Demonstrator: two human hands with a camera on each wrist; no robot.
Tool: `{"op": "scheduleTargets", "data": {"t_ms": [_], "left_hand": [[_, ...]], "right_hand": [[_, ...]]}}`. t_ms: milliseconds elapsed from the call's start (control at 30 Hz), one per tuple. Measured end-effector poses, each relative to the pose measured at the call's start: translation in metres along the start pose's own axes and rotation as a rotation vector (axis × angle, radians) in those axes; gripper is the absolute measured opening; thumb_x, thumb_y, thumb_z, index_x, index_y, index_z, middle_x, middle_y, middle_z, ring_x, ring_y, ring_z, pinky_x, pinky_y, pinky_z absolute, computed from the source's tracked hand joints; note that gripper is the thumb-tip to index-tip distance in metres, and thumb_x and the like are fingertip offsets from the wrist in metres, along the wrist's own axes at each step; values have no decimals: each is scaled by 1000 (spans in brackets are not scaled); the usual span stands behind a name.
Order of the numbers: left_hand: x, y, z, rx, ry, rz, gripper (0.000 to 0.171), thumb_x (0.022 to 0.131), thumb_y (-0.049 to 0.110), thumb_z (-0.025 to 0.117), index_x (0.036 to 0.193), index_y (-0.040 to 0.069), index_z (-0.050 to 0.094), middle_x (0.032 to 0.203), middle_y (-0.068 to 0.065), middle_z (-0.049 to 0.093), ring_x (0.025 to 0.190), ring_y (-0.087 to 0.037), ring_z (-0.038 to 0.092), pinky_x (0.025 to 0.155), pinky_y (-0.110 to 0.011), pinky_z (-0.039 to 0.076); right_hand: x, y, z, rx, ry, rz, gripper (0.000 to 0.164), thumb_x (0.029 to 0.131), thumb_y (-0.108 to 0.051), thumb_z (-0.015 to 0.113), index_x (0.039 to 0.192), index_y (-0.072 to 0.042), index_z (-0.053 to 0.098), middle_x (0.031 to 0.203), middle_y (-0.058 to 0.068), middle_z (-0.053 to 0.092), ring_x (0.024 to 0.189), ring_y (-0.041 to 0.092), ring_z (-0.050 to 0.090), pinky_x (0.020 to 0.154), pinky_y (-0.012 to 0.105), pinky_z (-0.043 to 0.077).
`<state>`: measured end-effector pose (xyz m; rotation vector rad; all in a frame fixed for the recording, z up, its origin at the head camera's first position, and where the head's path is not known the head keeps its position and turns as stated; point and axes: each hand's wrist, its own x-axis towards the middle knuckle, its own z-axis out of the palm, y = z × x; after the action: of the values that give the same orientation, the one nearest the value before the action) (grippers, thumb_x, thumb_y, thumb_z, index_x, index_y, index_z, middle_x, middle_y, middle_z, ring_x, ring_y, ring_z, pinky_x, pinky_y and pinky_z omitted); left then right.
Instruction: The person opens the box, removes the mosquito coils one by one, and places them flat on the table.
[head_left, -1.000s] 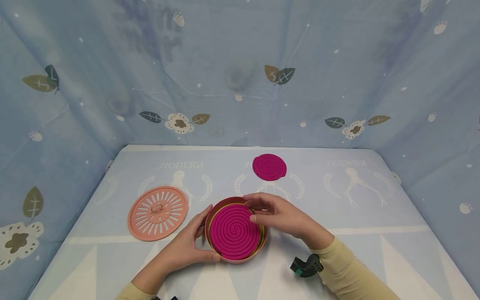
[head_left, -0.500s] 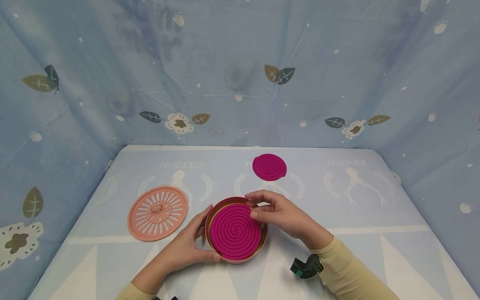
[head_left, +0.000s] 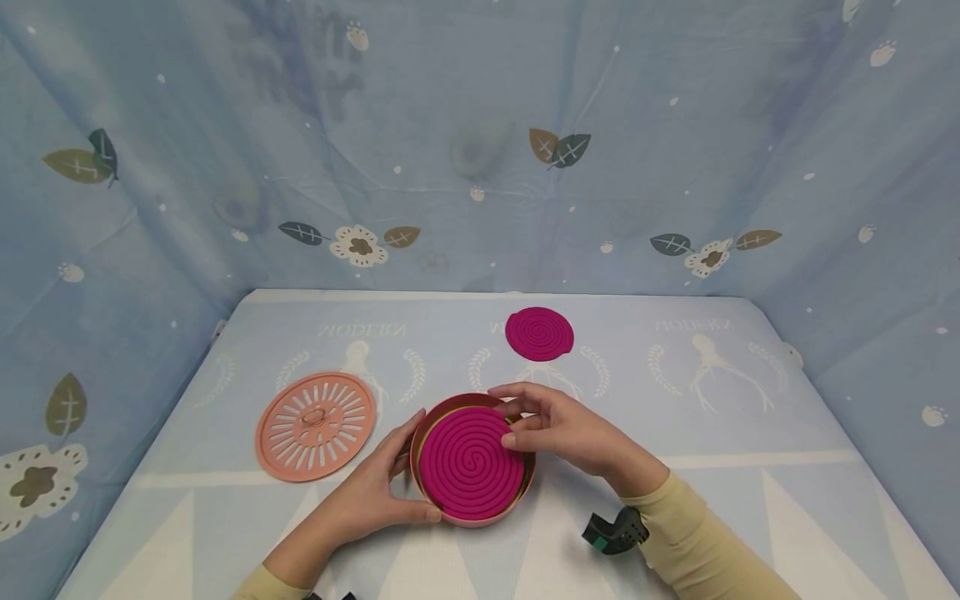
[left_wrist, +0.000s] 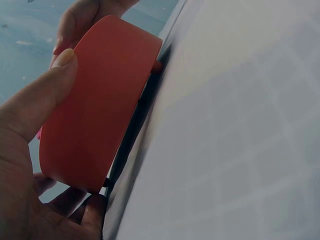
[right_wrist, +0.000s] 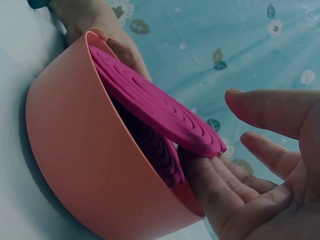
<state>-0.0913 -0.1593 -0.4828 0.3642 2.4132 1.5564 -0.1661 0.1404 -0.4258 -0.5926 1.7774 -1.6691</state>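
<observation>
My left hand (head_left: 372,487) grips the wall of a coral-red round mosquito coil holder (left_wrist: 95,105), thumb on its near side and fingers around its left. Inside the holder, a magenta mosquito coil (head_left: 471,462) leans with its right edge raised above the rim, as the right wrist view shows. Below it another magenta coil (right_wrist: 156,150) lies partly hidden. My right hand (head_left: 573,433) is at the holder's right side. Its fingers (right_wrist: 202,172) reach under the raised edge of the upper coil, while its thumb (right_wrist: 260,107) stands apart from the coil.
A slotted coral lid (head_left: 315,427) with a small ring lies left of the holder. Another magenta mosquito coil (head_left: 539,333) lies further back on the patterned tabletop (head_left: 675,492). Blue printed fabric (head_left: 450,167) hangs behind and at both sides.
The upper coil has shifted slightly to the right at its raised edge, and my right fingers have moved a little with it. My left hand and the holder stay in place.
</observation>
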Motion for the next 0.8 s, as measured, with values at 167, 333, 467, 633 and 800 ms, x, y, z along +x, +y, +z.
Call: {"op": "scheduleTargets", "data": {"t_ms": [167,333,467,633,800], "left_hand": [[0,0,0,1,-1,-1,127,60,47,94,160,25,19,157,10,28,136,-7,40,112,-28,35],[0,-1,0,-2,-3,6,127,60,46,94,160,23,18,157,10,28,136,-7,41,112,-28,36],[0,-1,0,-4,-4,8,126,61,45,94,160,23,19,157,10,28,136,-7,40,112,-27,35],[0,1,0,-2,-1,7,125,61,44,94,159,23,20,157,9,30,136,-8,41,112,-28,35],[-1,3,0,3,0,1,125,61,45,94,159,23,20,156,10,30,135,-6,41,112,-28,36]], "right_hand": [[0,1,-2,30,-20,10,64,90,-2,71,147,-3,42,126,18,62,108,29,65,90,35,57],[1,2,-3,37,-47,39,63,90,-3,70,146,-4,42,112,20,69,94,27,69,86,34,58],[1,3,-4,24,-66,52,63,90,-4,71,146,-4,42,106,20,71,88,26,70,87,38,59],[0,3,-7,11,-92,63,65,90,-3,70,148,-4,40,101,21,71,85,24,70,84,41,60],[-1,3,-9,-20,-105,94,62,91,-5,70,146,-5,44,99,19,72,83,24,70,79,41,61]]}}
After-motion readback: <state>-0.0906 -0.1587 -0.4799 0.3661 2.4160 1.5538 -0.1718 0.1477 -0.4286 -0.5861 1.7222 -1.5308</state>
